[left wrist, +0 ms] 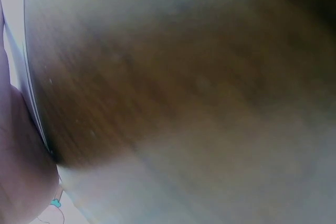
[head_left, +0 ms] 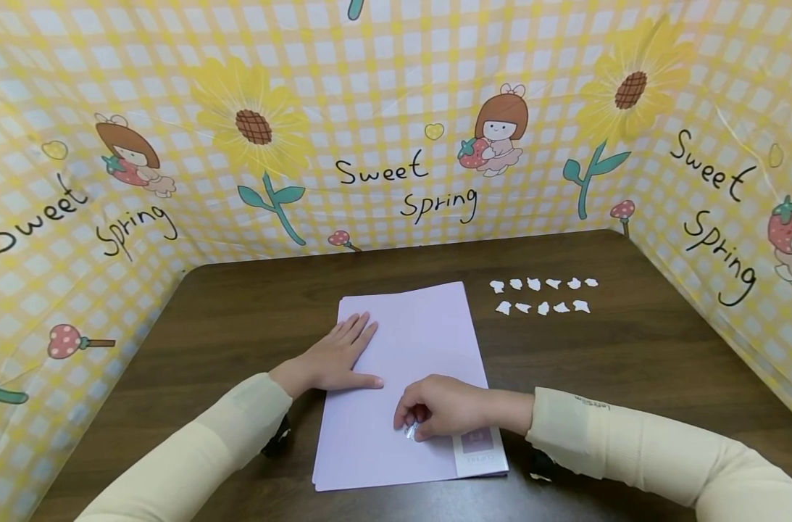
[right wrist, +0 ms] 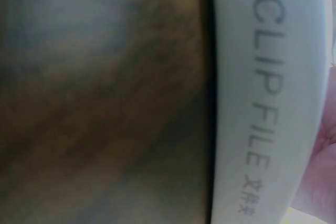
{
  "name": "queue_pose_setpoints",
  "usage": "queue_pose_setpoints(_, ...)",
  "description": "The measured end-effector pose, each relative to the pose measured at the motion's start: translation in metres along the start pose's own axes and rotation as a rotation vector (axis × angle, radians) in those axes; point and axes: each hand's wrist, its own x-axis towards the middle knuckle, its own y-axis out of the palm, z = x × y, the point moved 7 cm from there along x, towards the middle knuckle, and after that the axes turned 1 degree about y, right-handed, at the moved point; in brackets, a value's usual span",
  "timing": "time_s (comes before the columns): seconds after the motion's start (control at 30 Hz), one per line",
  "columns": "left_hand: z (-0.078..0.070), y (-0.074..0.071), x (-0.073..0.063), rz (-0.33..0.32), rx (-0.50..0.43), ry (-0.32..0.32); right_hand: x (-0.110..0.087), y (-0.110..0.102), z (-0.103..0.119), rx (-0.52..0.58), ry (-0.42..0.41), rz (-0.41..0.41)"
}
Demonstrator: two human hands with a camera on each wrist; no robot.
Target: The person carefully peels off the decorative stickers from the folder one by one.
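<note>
A lilac clip file point(head_left: 411, 333) lies on the dark wooden table, its long side running away from me. My left hand point(head_left: 337, 362) rests on its left edge, fingers and thumb spread out straight. Over the lower part of the file, my right hand point(head_left: 449, 406) has its fingers curled and pinches a small shiny, see-through piece point(head_left: 411, 431); what it is, I cannot tell. A pale label point(head_left: 483, 460) at the lower right corner is partly covered by that hand. In the right wrist view, the printed words "CLIP FILE" point(right wrist: 268, 87) show close up.
Several small, ragged white scraps point(head_left: 543, 307) lie in two rows on the table point(head_left: 252, 312), right of the file's far end. A yellow checked cloth point(head_left: 382, 94) with flowers and "Sweet Spring" lettering walls the table at the back and both sides.
</note>
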Motion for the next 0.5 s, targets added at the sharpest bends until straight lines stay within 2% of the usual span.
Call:
queue_pose_setpoints(0.2,0.0006,0.0006,0.0002,0.004,-0.006,0.000,0.0002,-0.0003,0.0009,-0.017,-0.007,0.012)
queue_pose_setpoints(0.5,0.0025,0.0023,0.0013,-0.015,-0.007,0.013,0.0007,-0.0021,0.0011,0.015,-0.042,-0.004)
